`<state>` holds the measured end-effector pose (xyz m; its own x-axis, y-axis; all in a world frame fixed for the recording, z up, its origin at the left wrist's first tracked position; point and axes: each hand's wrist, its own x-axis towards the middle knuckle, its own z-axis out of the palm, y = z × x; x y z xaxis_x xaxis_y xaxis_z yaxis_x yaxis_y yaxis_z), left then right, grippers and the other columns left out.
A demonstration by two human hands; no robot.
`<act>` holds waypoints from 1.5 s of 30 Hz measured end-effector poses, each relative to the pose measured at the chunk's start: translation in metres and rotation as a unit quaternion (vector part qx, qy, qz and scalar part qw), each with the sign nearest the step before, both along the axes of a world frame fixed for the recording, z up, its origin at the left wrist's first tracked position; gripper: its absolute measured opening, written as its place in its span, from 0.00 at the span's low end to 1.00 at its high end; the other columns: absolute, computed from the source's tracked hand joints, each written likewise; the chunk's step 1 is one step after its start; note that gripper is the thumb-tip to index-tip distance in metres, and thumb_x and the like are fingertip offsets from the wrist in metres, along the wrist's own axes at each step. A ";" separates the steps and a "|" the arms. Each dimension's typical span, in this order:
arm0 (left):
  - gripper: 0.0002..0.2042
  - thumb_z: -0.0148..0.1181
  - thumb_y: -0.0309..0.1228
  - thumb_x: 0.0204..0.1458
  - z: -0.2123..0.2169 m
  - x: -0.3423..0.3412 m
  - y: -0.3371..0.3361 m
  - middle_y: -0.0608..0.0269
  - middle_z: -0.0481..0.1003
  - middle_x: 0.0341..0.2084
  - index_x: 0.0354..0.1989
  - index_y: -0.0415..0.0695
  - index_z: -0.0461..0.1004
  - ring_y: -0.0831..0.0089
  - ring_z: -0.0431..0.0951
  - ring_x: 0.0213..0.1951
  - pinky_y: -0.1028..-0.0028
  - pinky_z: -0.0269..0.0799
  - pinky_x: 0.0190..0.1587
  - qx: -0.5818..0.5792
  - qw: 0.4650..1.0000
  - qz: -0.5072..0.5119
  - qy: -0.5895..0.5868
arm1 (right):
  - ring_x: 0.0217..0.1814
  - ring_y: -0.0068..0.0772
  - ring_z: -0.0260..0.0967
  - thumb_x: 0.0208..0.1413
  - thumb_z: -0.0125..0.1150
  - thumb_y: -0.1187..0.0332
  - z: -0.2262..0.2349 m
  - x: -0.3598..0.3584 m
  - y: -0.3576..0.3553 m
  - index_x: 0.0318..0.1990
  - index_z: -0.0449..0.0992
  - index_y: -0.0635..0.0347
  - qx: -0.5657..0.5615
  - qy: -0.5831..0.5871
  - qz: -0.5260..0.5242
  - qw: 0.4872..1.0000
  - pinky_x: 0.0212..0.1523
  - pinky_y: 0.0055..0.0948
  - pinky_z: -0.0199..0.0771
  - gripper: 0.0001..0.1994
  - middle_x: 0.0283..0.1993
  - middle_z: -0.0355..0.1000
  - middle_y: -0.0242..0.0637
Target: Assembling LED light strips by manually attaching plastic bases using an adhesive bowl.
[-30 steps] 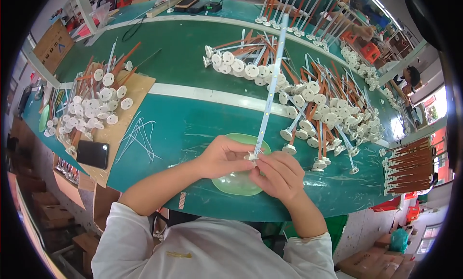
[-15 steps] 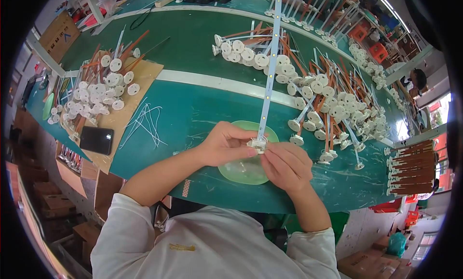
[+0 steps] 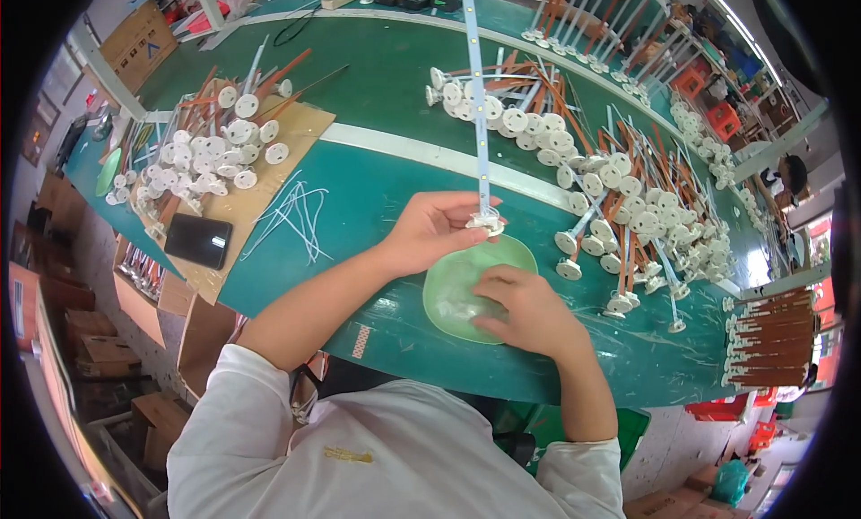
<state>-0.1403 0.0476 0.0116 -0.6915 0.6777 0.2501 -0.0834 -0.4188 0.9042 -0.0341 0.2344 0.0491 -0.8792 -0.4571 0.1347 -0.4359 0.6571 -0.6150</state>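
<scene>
Near, the right hand [image 3: 529,313], half open with nothing visible inside, is above the green dish [image 3: 446,288], which seems placed centrally for easy reach. Beyond, the left hand [image 3: 425,236] pinches the white base [image 3: 485,223], so the light strip [image 3: 480,116] stands upright; farther right lie similar pieces [image 3: 644,221].

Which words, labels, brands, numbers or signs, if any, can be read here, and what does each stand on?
None reads clearly.
Upper-left carton: dark printing, too blurred.
Lower-right carton: dark printing, too blurred.
White shirt: yellow chest mark, too small.
Light strip in the left hand: any printing is too small.
</scene>
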 end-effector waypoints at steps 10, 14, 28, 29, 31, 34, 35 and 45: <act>0.20 0.59 0.26 0.55 -0.001 -0.007 -0.004 0.49 0.76 0.46 0.56 0.38 0.67 0.66 0.79 0.44 0.71 0.73 0.46 0.009 1.000 0.024 -0.003 | 0.33 0.37 0.74 0.42 0.67 0.76 -0.003 -0.008 0.003 0.31 0.81 0.63 -0.027 0.043 0.001 0.999 0.34 0.30 0.74 0.06 0.32 0.77 0.38; 0.19 0.59 0.27 0.56 0.004 -0.004 -0.004 0.49 0.77 0.45 0.56 0.38 0.68 0.67 0.79 0.43 0.72 0.73 0.45 -0.012 0.999 0.045 -0.004 | 0.30 0.28 0.76 0.46 0.65 0.78 -0.002 -0.005 0.004 0.31 0.81 0.65 -0.140 -0.086 -0.129 0.978 0.32 0.24 0.76 0.04 0.32 0.78 0.38; 0.19 0.56 0.22 0.56 0.035 0.069 -0.008 0.53 0.76 0.46 0.57 0.36 0.66 0.68 0.77 0.46 0.70 0.74 0.48 0.026 0.992 0.089 -0.080 | 0.30 0.22 0.75 0.51 0.61 0.81 -0.020 0.039 -0.021 0.37 0.78 0.73 -0.252 -0.046 -0.283 0.924 0.32 0.19 0.74 0.06 0.29 0.77 0.38; 0.19 0.56 0.22 0.56 0.031 0.076 -0.008 0.53 0.76 0.46 0.57 0.36 0.66 0.68 0.77 0.46 0.70 0.74 0.48 0.024 0.992 0.084 -0.085 | 0.30 0.21 0.74 0.51 0.61 0.80 -0.020 0.039 -0.024 0.37 0.78 0.72 -0.260 -0.028 -0.291 0.921 0.32 0.18 0.74 0.06 0.29 0.77 0.37; 0.20 0.56 0.23 0.56 0.022 0.087 -0.005 0.51 0.75 0.46 0.57 0.35 0.65 0.66 0.76 0.50 0.66 0.72 0.52 0.042 0.987 0.125 -0.088 | 0.29 0.21 0.74 0.51 0.61 0.80 -0.024 0.040 -0.029 0.36 0.78 0.71 -0.241 -0.016 -0.299 0.923 0.31 0.19 0.73 0.05 0.28 0.77 0.37; 0.20 0.56 0.23 0.56 0.016 0.093 -0.003 0.51 0.75 0.47 0.57 0.34 0.65 0.64 0.75 0.52 0.63 0.71 0.55 0.037 0.989 0.120 -0.077 | 0.28 0.20 0.73 0.51 0.61 0.80 -0.017 0.041 -0.036 0.35 0.79 0.69 -0.207 0.013 -0.308 0.929 0.29 0.19 0.72 0.04 0.29 0.77 0.36; 0.20 0.56 0.23 0.56 0.016 0.094 -0.003 0.51 0.75 0.47 0.57 0.34 0.65 0.64 0.75 0.52 0.63 0.71 0.55 0.038 0.989 0.118 -0.078 | 0.29 0.20 0.73 0.51 0.61 0.80 -0.014 0.041 -0.037 0.34 0.79 0.68 -0.193 0.029 -0.312 0.930 0.29 0.19 0.71 0.04 0.29 0.77 0.35; 0.21 0.51 0.32 0.61 0.017 0.103 -0.002 0.48 0.72 0.50 0.60 0.38 0.62 0.58 0.70 0.56 0.54 0.64 0.60 0.129 0.978 0.111 -0.119 | 0.31 0.26 0.72 0.46 0.64 0.81 -0.015 0.053 -0.058 0.34 0.78 0.66 -0.225 0.091 -0.317 0.917 0.28 0.22 0.71 0.06 0.32 0.76 0.37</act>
